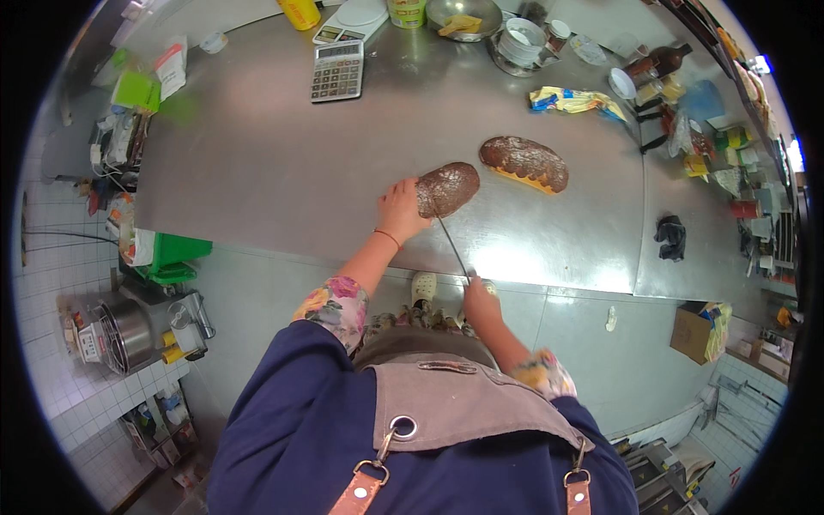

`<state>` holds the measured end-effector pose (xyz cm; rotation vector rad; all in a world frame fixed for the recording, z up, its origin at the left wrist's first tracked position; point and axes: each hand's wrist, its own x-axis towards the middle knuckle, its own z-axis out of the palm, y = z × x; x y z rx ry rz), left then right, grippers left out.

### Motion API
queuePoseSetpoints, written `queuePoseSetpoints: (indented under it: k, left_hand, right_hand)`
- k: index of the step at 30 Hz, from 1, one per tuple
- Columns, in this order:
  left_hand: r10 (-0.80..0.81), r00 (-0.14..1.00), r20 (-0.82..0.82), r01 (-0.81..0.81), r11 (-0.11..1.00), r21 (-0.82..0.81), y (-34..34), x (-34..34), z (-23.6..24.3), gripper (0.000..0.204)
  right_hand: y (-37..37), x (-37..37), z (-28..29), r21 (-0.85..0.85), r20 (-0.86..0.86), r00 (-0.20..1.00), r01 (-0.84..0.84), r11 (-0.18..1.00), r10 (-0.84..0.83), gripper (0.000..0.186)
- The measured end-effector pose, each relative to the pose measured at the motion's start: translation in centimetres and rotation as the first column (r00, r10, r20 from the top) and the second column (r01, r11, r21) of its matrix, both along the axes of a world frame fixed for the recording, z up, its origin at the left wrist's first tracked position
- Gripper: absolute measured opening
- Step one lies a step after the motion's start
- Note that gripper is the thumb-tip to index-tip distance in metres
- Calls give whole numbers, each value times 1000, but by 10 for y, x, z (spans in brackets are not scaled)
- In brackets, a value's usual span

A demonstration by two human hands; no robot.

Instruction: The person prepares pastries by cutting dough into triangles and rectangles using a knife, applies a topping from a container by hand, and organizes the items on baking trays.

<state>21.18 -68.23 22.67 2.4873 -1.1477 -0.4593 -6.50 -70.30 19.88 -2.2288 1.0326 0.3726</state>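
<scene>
A dark brown oval loaf of bread (452,184) lies on the steel table (257,163) near its front edge. My left hand (400,209) grips the loaf's left end, fingers over its top. In my right hand (482,300) is the handle of a long thin knife (452,244). The blade points away from me, its far end at the near side of the loaf by my left hand. Whether it has cut into the crust I cannot tell. A second dark loaf (525,163), with a yellowish scalloped lower edge, rests apart to the right.
At the back stand a calculator (337,72), a white scale (361,15), a metal bowl (464,17) and stacked white bowls (522,41). A crumpled yellow-blue packet (577,102) lies behind the second loaf. A black crumpled item (670,238) is far right. Bottles and jars crowd the right side.
</scene>
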Motion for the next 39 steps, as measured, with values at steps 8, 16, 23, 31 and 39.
queuePoseSetpoints:
  k: [8, 16, 23, 31, 39]
  left_hand:
    - [-122, 992, -11, 123, 982, 144, -12, 14, 41, 100]
    - [-593, 789, 163, 610, 786, -96, -189, -20, 54, 117]
    - [-568, 822, 30, 563, 820, 108, -248, -57, 34, 104]
    - [-338, 941, 27, 336, 940, 62, -215, -117, 38, 99]
    - [-262, 795, -547, 483, 818, 311, -135, -82, 138, 79]
  right_hand:
    - [26, -213, 79, -169, -19, 991, 126, 978, -131, 22]
    - [-63, -157, 179, -468, 239, 920, 389, 794, -310, 17]
    - [-117, -173, 185, -366, 141, 908, 418, 832, -395, 20]
    - [-169, -137, 122, -263, 89, 984, 175, 949, -157, 24]
    - [-167, -123, 81, -174, 107, 983, 166, 971, -149, 25]
